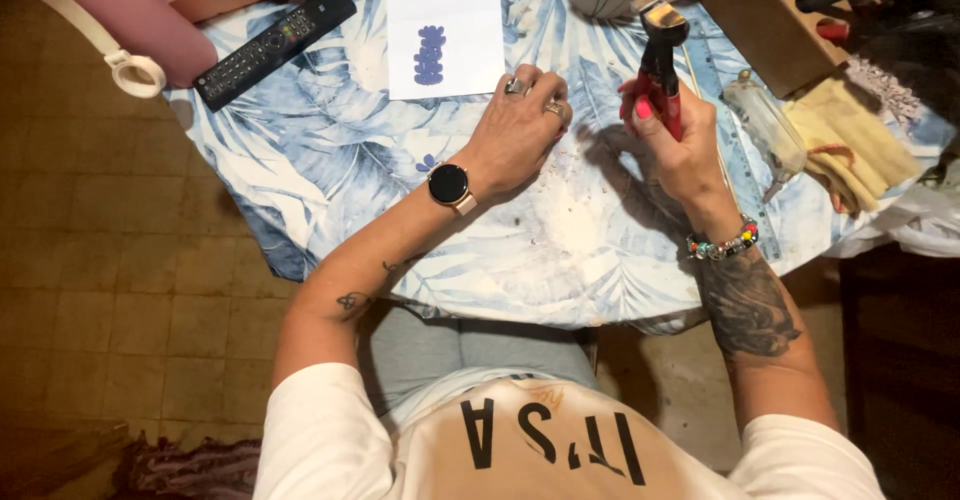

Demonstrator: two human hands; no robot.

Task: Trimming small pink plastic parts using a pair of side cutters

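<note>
At the bottom of the frame a person in a white shirt and grey trousers is sitting at the tabletop, which is wearing a cloth of blue and white leaves with a pale, speckled worn patch near its middle. Both forearms are reaching up the picture from the lower edge. The left hand, with a round dark watch at the wrist and rings on two fingers, is resting knuckles-up on the cloth just left of centre, its fingers curling downward; whether this grip is closing on anything cannot be told. The right hand, with a beaded bracelet at the wrist, is standing just right of it, its grip wrapping fully around the red handles of a pair of pliers, whose dark head is pointing up toward the top edge. Beyond the left hand, a white sheet of paper bearing a small blue shape is lying at upper centre. Farther left, a black remote control is lying slantwise. At the upper right, a yellow cloth is lying near a wooden block holding coloured pegs.
</note>
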